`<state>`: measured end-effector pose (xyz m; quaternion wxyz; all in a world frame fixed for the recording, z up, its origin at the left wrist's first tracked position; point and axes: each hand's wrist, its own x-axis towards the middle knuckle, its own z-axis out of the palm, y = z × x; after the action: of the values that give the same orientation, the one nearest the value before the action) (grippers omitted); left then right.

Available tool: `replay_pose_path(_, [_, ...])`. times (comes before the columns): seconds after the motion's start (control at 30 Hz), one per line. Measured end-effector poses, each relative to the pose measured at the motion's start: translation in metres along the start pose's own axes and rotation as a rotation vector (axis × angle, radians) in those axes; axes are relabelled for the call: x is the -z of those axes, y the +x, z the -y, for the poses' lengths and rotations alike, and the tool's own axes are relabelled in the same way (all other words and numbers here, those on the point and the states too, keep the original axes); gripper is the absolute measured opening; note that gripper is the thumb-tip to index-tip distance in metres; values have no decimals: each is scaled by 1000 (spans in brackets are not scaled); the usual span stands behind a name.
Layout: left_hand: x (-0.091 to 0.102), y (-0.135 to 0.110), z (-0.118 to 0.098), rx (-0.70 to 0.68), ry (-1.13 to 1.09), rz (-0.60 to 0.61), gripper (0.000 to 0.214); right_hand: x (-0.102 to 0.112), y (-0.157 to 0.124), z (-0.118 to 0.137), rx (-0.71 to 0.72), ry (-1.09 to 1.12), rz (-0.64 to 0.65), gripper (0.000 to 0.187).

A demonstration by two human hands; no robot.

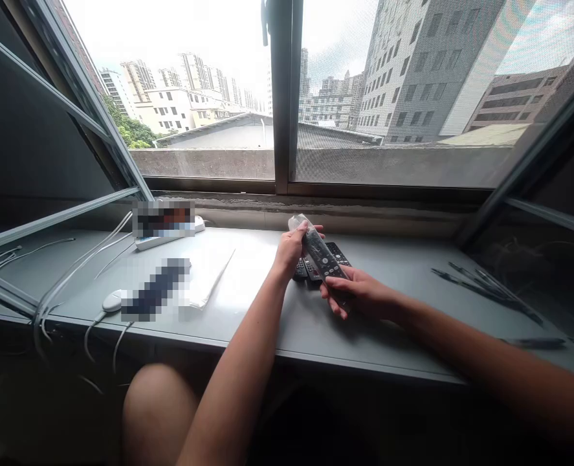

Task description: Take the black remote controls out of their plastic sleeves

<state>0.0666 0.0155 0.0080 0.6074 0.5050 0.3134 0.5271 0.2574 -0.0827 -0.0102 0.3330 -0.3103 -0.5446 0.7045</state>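
Note:
A black remote control [323,257], wrapped in a clear plastic sleeve, is held tilted above the desk between both hands. My left hand [291,247] grips its far upper end, where the sleeve bunches up loosely. Around the near lower end, my right hand [352,289] has its thumb on top and its fingers underneath. Below and behind it, more black remote controls [338,253] lie side by side on the desk; the held one and my hands partly cover them, so I cannot tell how many there are.
White paper sheets [209,279] lie left of my hands on the grey desk [257,323]. Further left are a power strip [170,237], a white round charger [114,301] and hanging cables. Black cables [481,288] and a dark pen-like thing [534,343] lie at right. A window stands behind.

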Motion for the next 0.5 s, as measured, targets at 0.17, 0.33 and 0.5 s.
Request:
replay_pose_path(0.17, [0,-2,0,71,22,76,64,3,1,-2,23,-4,-8,37])
replay_pose_path(0.33, [-2,-2,1,55,19,117,61,0,-1,1,-10,-14,-13,38])
replay_pose_path(0.5, [-2,-4,1,88,30,136,67,-1,-1,2,-17,-20,-34,39])
